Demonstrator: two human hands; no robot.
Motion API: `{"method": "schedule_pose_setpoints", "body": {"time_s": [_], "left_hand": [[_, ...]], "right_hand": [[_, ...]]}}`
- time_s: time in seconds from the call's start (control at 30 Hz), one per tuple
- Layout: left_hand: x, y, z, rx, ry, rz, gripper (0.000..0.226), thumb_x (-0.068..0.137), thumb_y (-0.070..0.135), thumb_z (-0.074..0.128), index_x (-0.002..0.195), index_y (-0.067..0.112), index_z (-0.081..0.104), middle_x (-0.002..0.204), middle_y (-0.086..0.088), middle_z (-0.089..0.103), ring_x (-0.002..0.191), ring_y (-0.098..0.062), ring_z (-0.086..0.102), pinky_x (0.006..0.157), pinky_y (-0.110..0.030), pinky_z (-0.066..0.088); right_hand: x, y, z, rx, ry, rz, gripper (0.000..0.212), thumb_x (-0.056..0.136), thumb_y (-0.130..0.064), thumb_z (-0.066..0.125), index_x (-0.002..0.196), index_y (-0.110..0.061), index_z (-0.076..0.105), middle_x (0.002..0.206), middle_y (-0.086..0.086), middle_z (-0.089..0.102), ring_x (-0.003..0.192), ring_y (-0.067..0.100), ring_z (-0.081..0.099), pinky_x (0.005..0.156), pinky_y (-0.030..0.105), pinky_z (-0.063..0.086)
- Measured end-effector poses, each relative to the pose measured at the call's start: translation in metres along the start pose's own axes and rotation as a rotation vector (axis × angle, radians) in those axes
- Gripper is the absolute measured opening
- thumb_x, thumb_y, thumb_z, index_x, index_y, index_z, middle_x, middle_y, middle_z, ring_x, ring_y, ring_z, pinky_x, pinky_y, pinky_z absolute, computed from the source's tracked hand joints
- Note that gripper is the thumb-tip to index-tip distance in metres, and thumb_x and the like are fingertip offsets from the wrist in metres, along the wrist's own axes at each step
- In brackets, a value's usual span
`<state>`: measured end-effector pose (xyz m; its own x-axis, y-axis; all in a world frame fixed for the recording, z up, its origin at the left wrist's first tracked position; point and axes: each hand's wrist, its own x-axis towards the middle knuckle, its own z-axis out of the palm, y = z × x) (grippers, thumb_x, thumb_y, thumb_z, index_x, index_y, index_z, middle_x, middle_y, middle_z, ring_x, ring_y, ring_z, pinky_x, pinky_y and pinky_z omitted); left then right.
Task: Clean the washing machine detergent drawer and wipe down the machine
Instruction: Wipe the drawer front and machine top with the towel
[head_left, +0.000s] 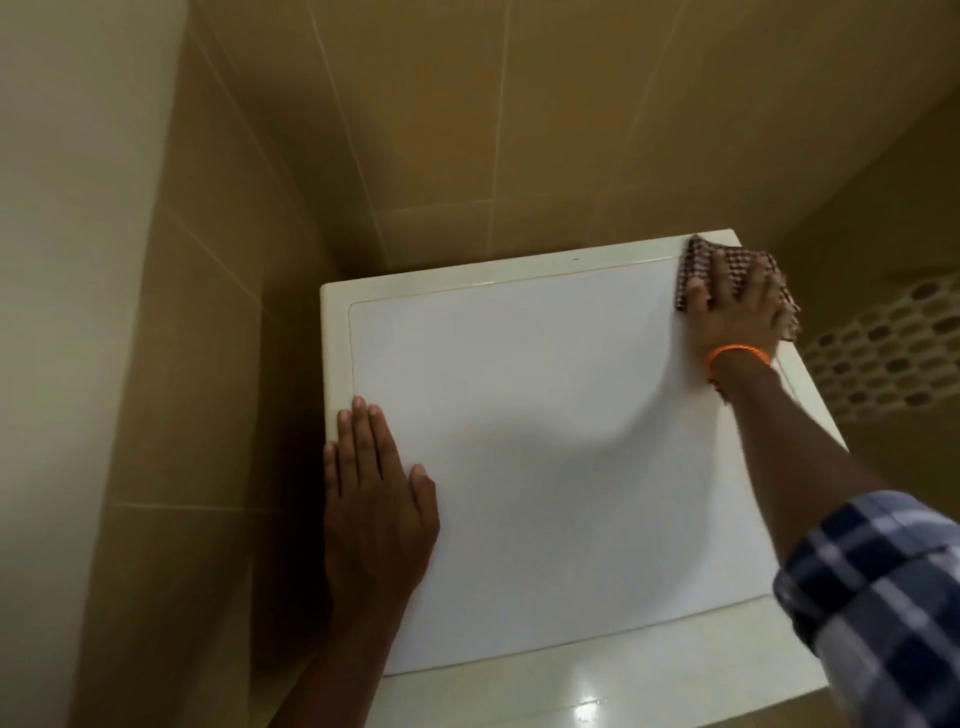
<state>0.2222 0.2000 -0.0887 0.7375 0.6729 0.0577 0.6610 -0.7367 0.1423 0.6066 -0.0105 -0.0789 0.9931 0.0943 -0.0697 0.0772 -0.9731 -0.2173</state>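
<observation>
White plastic, the machine top (519, 415), fills the middle of the view, wedged into a corner of tan tiled wall (415, 130). The right hand (737, 306) lies spread on a checked cloth (698, 260) at the far right corner of the top, its fingers (719, 270) nearly straight and pressing down on the cloth, not curled round it. The left hand (374, 493) rests flat on the near left edge, fingers (363, 431) straight and together, holding nothing; it looks like a brace. An orange band (737, 354) circles the right wrist, and a plaid sleeve (872, 597) covers the forearm nearer the camera. The detergent drawer is not in view, so I cannot tell its state.

The step appears to be wiping the top panel, and most of the panel is yet to be covered from that corner. Risks as I judge them: part of the cloth hangs past the right edge, so a stroke pushed outward could carry it off the machine and down the gap beside the perforated basket (883, 353). With only flat pressure and no grip, the cloth may bunch or slip out from under the palm on a fast pull. The top is smooth and glossy; if it is damp, the bracing hand could slide. The long reach puts weight forward, and the sleeve may drag over wiped areas
</observation>
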Motion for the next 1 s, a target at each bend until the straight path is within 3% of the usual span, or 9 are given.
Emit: {"method": "schedule_pose_setpoints", "body": {"time_s": [0.1,0.2,0.37,0.47,0.53,0.63,0.77,0.87,1.0], "left_hand": [[0.001,-0.001,-0.003,-0.014,0.005,0.019,0.075,0.107,0.039,0.026,0.171,0.000,0.017,0.179,-0.020,0.016,0.168,-0.034,0.013,0.135,-0.052,0.018],[0.001,-0.003,-0.004,-0.044,0.021,0.047,0.073,0.108,0.037,0.030,0.169,-0.001,0.022,0.178,-0.021,0.020,0.167,-0.036,0.016,0.135,-0.052,0.018],[-0.010,-0.004,-0.018,-0.197,0.051,0.101,0.067,0.107,0.033,0.025,0.166,0.005,0.036,0.176,-0.016,0.031,0.165,-0.030,0.026,0.135,-0.056,0.015],[-0.027,-0.002,-0.022,-0.230,0.093,0.232,0.053,0.109,0.027,0.043,0.157,0.008,0.052,0.168,-0.015,0.046,0.159,-0.032,0.038,0.134,-0.062,0.014],[-0.047,0.006,-0.024,-0.307,0.107,0.318,0.042,0.107,0.019,0.053,0.146,0.010,0.064,0.160,-0.013,0.057,0.155,-0.032,0.046,0.132,-0.063,0.019],[-0.093,0.023,-0.025,-0.434,0.038,0.451,0.033,0.105,0.009,0.059,0.135,0.014,0.072,0.153,-0.005,0.063,0.151,-0.027,0.051,0.133,-0.055,0.024],[-0.134,0.034,-0.024,-0.497,-0.063,0.546,0.031,0.106,0.011,0.059,0.134,0.017,0.073,0.156,0.000,0.060,0.153,-0.023,0.047,0.134,-0.045,0.024],[-0.154,0.036,-0.021,-0.530,-0.121,0.557,0.033,0.108,0.014,0.056,0.138,0.019,0.069,0.162,0.003,0.053,0.157,-0.020,0.040,0.134,-0.045,0.026],[-0.167,0.040,-0.020,-0.695,-0.143,0.548,0.033,0.108,0.011,0.048,0.129,0.022,0.072,0.154,-0.001,0.061,0.153,-0.023,0.046,0.133,-0.051,0.023]], "right_hand": [[-0.073,-0.057,0.026,0.002,0.021,-0.264,0.074,0.098,-0.062,0.013,0.164,-0.031,0.029,0.170,0.023,0.020,0.158,0.044,0.014,0.126,0.062,0.012],[-0.181,-0.110,0.048,0.112,0.032,-0.537,0.060,0.103,-0.052,0.036,0.158,-0.030,0.044,0.167,0.022,0.032,0.156,0.043,0.025,0.125,0.058,0.021],[-0.315,-0.113,0.053,0.053,-0.025,-0.743,0.059,0.106,-0.057,0.032,0.163,-0.039,0.030,0.175,0.005,0.013,0.163,0.026,0.006,0.131,0.048,0.006],[-0.329,-0.052,0.044,0.041,-0.020,-0.683,0.059,0.105,-0.057,0.037,0.162,-0.042,0.031,0.175,0.001,0.015,0.162,0.022,0.008,0.131,0.043,0.003],[-0.323,0.004,0.035,0.055,-0.005,-0.584,0.058,0.104,-0.055,0.042,0.160,-0.040,0.036,0.173,0.003,0.021,0.161,0.026,0.017,0.131,0.046,0.012],[-0.314,0.113,0.007,0.004,0.020,-0.327,0.060,0.103,-0.059,0.035,0.160,-0.041,0.036,0.172,0.007,0.025,0.158,0.033,0.025,0.128,0.052,0.020],[-0.323,0.208,-0.023,0.073,0.018,0.037,0.071,0.096,-0.065,0.023,0.162,-0.040,0.030,0.175,0.009,0.013,0.160,0.034,0.012,0.128,0.057,0.012],[-0.365,0.178,-0.006,0.168,0.112,0.081,0.068,0.102,-0.057,0.026,0.164,-0.029,0.031,0.174,0.019,0.007,0.160,0.043,0.005,0.127,0.061,0.013],[-0.478,0.057,0.036,0.323,0.088,0.001,0.065,0.109,-0.049,0.031,0.167,-0.031,0.007,0.175,0.010,-0.013,0.160,0.034,-0.018,0.130,0.058,0.004]]}}
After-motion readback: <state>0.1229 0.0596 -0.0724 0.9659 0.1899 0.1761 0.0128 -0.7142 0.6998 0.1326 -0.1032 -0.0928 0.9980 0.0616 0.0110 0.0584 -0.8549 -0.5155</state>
